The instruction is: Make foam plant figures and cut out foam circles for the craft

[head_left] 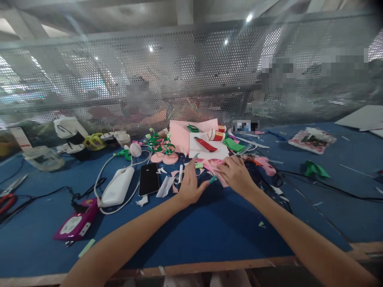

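Both my hands reach into a heap of pink and green paper scraps on the blue table. My left hand lies on the table with its fingers stretched out and apart, nails painted green. My right hand rests palm down on the pink scraps, fingers curled over them; what is under it is hidden. Just beyond the hands lie a white sheet with a red cutter knife on it and a large pink sheet.
Left of my hands lie a black phone, a white power bank with cables, a purple device and pliers. Green paper curls, glue tubes, a plastic cup and a perforated metal screen stand behind. Black cables cross the right side.
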A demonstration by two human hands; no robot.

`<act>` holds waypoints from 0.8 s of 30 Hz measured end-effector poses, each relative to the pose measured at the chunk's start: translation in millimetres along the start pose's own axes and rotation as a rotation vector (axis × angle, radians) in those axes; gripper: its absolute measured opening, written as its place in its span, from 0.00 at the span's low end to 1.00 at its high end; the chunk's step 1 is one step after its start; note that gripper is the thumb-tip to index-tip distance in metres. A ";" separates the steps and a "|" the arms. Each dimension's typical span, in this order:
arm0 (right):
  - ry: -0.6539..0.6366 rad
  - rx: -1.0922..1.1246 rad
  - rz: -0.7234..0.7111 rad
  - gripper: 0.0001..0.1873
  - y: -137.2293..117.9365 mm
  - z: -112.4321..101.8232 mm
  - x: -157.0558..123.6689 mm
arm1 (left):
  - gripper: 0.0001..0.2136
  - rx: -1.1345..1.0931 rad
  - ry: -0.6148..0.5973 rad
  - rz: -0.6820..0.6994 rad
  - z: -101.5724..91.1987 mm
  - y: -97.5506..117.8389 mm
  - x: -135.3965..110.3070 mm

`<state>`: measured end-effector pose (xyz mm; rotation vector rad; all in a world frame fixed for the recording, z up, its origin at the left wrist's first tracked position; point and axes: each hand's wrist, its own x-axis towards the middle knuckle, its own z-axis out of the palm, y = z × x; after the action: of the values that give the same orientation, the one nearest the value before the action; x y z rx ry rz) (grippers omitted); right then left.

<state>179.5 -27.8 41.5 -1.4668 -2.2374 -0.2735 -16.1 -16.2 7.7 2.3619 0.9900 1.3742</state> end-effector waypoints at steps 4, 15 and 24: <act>0.099 0.048 -0.144 0.17 -15.4 7.5 -10.4 | 0.27 -0.663 -0.087 -0.414 6.1 10.1 2.1; 0.057 0.162 -0.275 0.16 -4.3 23.9 -19.3 | 0.14 -1.076 -0.144 -0.904 15.6 13.8 2.0; 0.055 -0.079 0.295 0.20 21.1 -4.9 -10.5 | 0.24 -1.024 0.029 -0.929 -2.6 9.2 2.5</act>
<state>203.3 -29.6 39.3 -1.7816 -1.9538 -0.3055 -13.4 -21.8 15.4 0.9368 0.8709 1.0870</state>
